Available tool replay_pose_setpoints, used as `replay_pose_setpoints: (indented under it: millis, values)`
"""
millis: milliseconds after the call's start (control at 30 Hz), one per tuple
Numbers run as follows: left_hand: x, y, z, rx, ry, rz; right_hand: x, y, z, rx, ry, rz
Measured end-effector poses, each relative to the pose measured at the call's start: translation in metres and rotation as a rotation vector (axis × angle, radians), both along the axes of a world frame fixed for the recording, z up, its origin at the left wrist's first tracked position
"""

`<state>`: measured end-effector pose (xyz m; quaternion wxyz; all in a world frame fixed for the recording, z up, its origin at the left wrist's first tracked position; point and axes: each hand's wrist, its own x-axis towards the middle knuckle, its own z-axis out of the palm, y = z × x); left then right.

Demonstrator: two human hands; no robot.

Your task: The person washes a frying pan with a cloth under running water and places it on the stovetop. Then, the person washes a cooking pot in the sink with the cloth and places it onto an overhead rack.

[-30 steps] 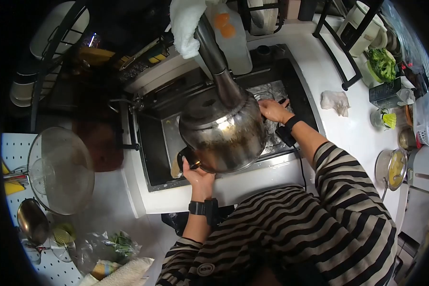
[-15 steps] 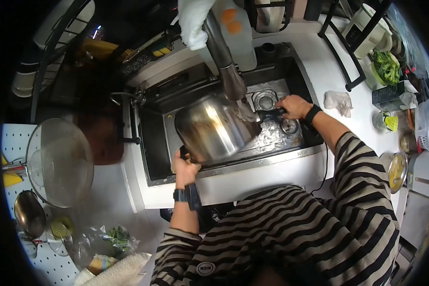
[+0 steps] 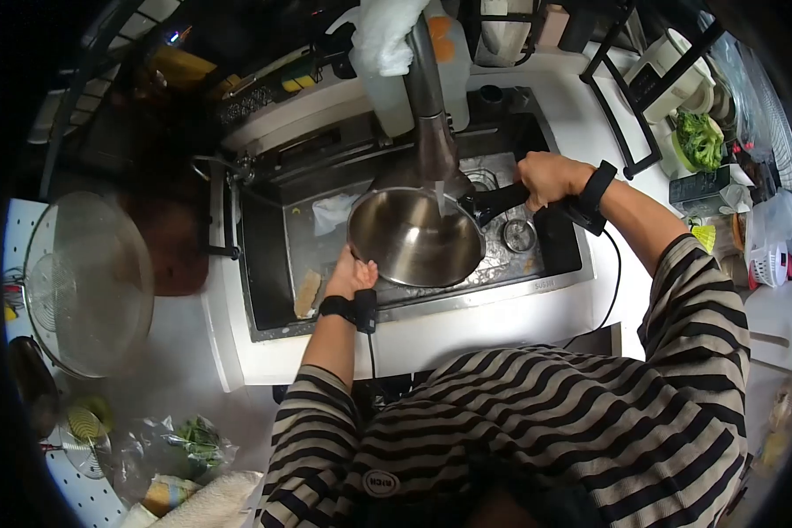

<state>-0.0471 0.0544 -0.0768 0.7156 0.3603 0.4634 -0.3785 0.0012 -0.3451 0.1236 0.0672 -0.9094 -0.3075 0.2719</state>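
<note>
A steel pot (image 3: pixel 405 249) with its open mouth up is over the sink (image 3: pixel 268 277), under the faucet (image 3: pixel 435 145). A stream of water (image 3: pixel 441 198) runs from the faucet into it. My right hand (image 3: pixel 550 179) is closed around the pot's long black handle (image 3: pixel 502 201). At the near left rim, my left hand (image 3: pixel 352 274) grips the pot; part of its fingers is hidden. Left of the pot, a tan sponge (image 3: pixel 308 294) and a crumpled white cloth or bag (image 3: pixel 333 211) lie in the sink.
A round drain strainer (image 3: pixel 519 236) shows right of the pot. Black rack legs (image 3: pixel 627 114) stand on the right counter, near leafy greens (image 3: pixel 699 142). A large mesh strainer (image 3: pixel 88 283) hangs at left. Dark cords run from both wristbands.
The pot has turned from its side to mouth up beneath the faucet. My left hand has moved from its small side handle to the rim. The sponge and white cloth now show.
</note>
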Motion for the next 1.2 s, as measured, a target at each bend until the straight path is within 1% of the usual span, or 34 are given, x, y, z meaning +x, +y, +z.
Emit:
replay_pose_setpoints:
  millis: [67, 100, 133, 200, 233, 267, 300, 333, 367, 400, 433, 467, 533, 600, 633, 667, 733, 800, 833, 867, 900, 933, 967, 1000, 1033, 1067, 1133, 1167, 1200]
  values:
    - [0.007, 0.013, -0.009, -0.014, -0.068, -0.235, 0.004, -0.006, -0.012, 0.077, 0.105, -0.035]
    - [0.010, 0.006, 0.005, 0.196, -0.077, -0.307, 0.007, -0.011, -0.026, 0.124, 0.139, -0.055]
    - [0.015, -0.001, 0.011, 0.247, -0.134, -0.325, 0.008, -0.010, -0.034, 0.171, 0.173, -0.075]
    - [0.020, -0.018, 0.025, 0.351, -0.250, -0.359, 0.009, -0.007, -0.044, 0.154, 0.315, -0.210]
    - [0.014, -0.038, 0.048, 0.509, -0.423, -0.289, 0.008, -0.005, -0.048, 0.144, 0.387, -0.277]
    - [0.020, -0.049, 0.038, 0.694, -0.523, -0.199, 0.009, -0.004, -0.054, 0.176, 0.444, -0.314]
    - [0.017, -0.071, 0.054, 0.786, -0.699, -0.150, 0.009, -0.005, -0.060, 0.206, 0.505, -0.349]
    - [0.025, -0.077, 0.007, 0.910, -0.874, -0.320, 0.009, -0.004, -0.067, 0.233, 0.565, -0.383]
    - [0.019, -0.099, 0.014, 0.816, -0.888, -0.483, 0.009, 0.000, -0.073, 0.189, 0.594, -0.382]
    - [0.008, -0.120, 0.042, 0.760, -1.018, -0.628, 0.006, 0.006, -0.077, 0.221, 0.600, -0.410]
    - [0.006, -0.136, 0.017, 0.571, -1.101, -0.584, 0.001, 0.012, -0.080, 0.252, 0.605, -0.438]
    - [0.011, -0.149, -0.011, 0.492, -1.142, -0.612, -0.001, 0.018, -0.082, 0.283, 0.606, -0.465]
    - [0.006, -0.160, 0.048, 0.897, -1.022, -0.753, -0.008, 0.034, -0.085, 0.368, 0.699, -0.539]
    - [0.010, -0.162, 0.064, 1.005, -0.842, -0.816, -0.016, 0.042, -0.110, 0.441, 0.618, -0.645]
    - [0.012, -0.162, 0.068, 1.056, -0.747, -0.841, -0.021, 0.050, -0.113, 0.439, 0.622, -0.658]
    - [0.013, -0.161, 0.073, 1.096, -0.738, -0.868, -0.026, 0.057, -0.116, 0.440, 0.621, -0.671]
    - [0.018, -0.161, 0.035, 1.149, -0.795, -0.859, -0.037, 0.066, -0.130, 0.415, 0.521, -0.568]
    - [0.013, -0.157, 0.030, 1.126, -0.857, -0.924, -0.047, 0.059, -0.178, 0.379, 0.460, -0.542]
    - [0.009, -0.155, 0.016, 1.109, -0.903, -0.967, -0.051, 0.060, -0.172, 0.294, 0.450, -0.497]
    - [0.006, -0.154, 0.003, 1.089, -0.952, -1.012, -0.058, 0.057, -0.181, 0.237, 0.329, -0.526]
    - [0.003, -0.150, -0.003, 1.106, -1.073, -1.151, -0.056, 0.055, -0.180, 0.230, 0.234, -0.560]
    - [0.001, -0.149, -0.008, 1.075, -1.100, -1.158, -0.055, 0.051, -0.178, 0.222, 0.139, -0.596]
    - [-0.003, -0.148, -0.013, 1.042, -1.127, -1.165, -0.053, 0.041, -0.173, 0.316, 0.006, -0.546]
    - [-0.009, -0.148, -0.007, 1.004, -1.152, -1.173, -0.047, 0.035, -0.169, 0.311, -0.116, -0.486]
    - [-0.010, -0.148, -0.004, 0.943, -1.144, -1.251, -0.042, 0.034, -0.163, 0.367, -0.099, -0.495]
    - [-0.011, -0.150, -0.001, 0.917, -1.140, -1.240, -0.037, 0.034, -0.156, 0.424, -0.085, -0.501]
    - [-0.014, -0.157, -0.001, 0.866, -1.134, -1.217, -0.036, 0.050, -0.146, 0.776, 0.172, -0.615]
    - [-0.009, -0.159, -0.002, 0.705, -1.071, -1.211, -0.037, 0.061, -0.143, 0.952, 0.305, -0.667]
    - [-0.008, -0.161, -0.003, 0.468, -0.903, -0.954, -0.036, 0.069, -0.141, 0.951, 0.391, -0.698]
